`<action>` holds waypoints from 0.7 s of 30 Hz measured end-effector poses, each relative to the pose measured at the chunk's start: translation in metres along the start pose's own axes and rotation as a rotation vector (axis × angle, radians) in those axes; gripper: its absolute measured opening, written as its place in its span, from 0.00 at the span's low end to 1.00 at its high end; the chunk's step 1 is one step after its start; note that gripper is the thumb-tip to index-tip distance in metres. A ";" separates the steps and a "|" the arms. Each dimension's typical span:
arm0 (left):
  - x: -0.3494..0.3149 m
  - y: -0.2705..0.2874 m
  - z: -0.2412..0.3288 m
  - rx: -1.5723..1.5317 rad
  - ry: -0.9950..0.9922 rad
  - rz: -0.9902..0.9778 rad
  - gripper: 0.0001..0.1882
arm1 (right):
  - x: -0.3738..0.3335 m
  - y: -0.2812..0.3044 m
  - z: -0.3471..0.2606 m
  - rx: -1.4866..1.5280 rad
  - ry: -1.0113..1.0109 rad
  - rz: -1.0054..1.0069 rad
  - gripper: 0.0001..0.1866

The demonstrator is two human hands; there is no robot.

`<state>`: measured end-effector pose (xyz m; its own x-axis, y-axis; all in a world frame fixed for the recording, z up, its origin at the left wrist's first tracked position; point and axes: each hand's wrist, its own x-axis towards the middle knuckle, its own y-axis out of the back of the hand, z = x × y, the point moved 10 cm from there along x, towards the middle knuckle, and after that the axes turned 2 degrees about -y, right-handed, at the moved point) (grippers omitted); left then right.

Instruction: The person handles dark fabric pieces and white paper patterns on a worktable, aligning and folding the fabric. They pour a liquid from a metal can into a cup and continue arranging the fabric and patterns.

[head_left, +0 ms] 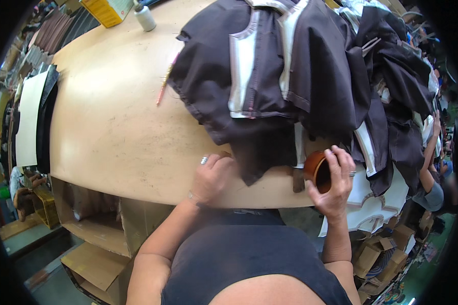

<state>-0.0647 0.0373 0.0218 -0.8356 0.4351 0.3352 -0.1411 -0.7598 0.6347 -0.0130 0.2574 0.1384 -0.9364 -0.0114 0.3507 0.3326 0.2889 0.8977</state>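
My right hand (pixel 337 180) grips a glossy amber-brown cup (pixel 310 168) at the table's near edge, thumb and fingers around its rim. The cup is tilted, so its dark inside shows. Curled and partly blurred, my left hand (pixel 212 177) is on the tabletop beside the lower left edge of a dark brown garment piece (pixel 259 147). Its fingertips are hidden, so what they pinch, if anything, does not show. Dark garments (pixel 325 66) with white strips (pixel 243 66) are heaped in front of me. A small dark brown block-like thing (pixel 298 181) stands just left of the cup.
On the pale table (pixel 112 117) lie a pink-and-yellow pencil-like stick (pixel 164 81), a small white bottle (pixel 145 18) and a yellow box (pixel 106 11). White cut pieces (pixel 364 203) hang at the right edge. Cardboard boxes (pixel 94 223) stand below left. Another person's arm (pixel 430 152) shows far right.
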 end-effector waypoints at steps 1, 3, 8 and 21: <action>0.002 0.007 -0.011 0.021 -0.007 -0.010 0.13 | 0.008 -0.002 -0.023 0.057 0.035 -0.008 0.35; 0.007 0.029 -0.036 0.125 -0.027 0.011 0.14 | 0.027 -0.027 -0.075 0.254 0.136 -0.116 0.37; 0.049 0.094 -0.112 0.189 0.086 0.096 0.16 | 0.055 -0.127 -0.206 0.382 0.372 -0.297 0.39; 0.148 0.132 -0.230 0.587 0.048 0.121 0.10 | 0.099 -0.192 -0.199 0.640 -0.029 -0.260 0.32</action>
<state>-0.3289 -0.1099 -0.0046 -0.8525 0.3293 0.4060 0.2622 -0.4026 0.8770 -0.1474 0.0101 0.0540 -0.9825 -0.1332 0.1302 -0.0255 0.7888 0.6141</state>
